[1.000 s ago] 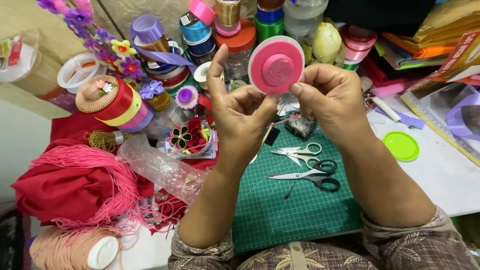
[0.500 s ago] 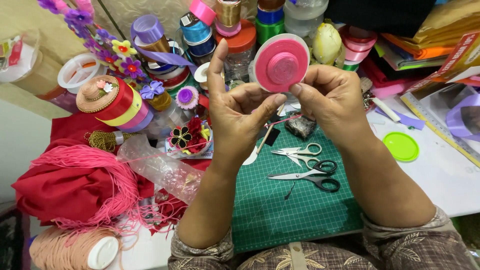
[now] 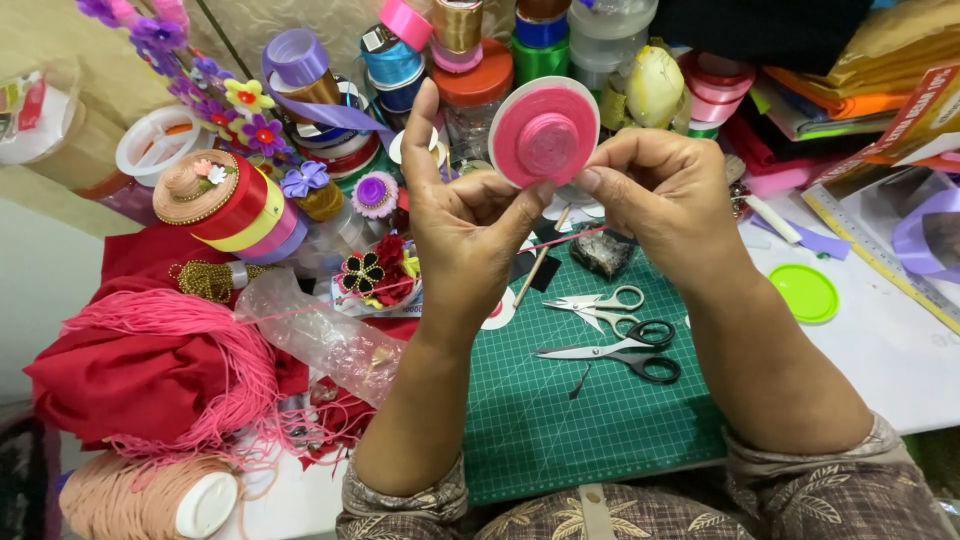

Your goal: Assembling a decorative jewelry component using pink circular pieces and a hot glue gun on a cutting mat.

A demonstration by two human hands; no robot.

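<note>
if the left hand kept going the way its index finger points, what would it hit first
Probably the orange-lidded jar just beyond the left hand's raised fingertip, then the ribbon spools behind; depth is unclear.

Pink disc's (image 3: 545,135) lower rim behind fingertips (image 3: 528,197)

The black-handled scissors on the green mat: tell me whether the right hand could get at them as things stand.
Probably not right away: the right hand and left hand together pinch the pink disc. Otherwise the way looks free, since the black-handled scissors lie uncovered on the green cutting mat just below it.
</note>
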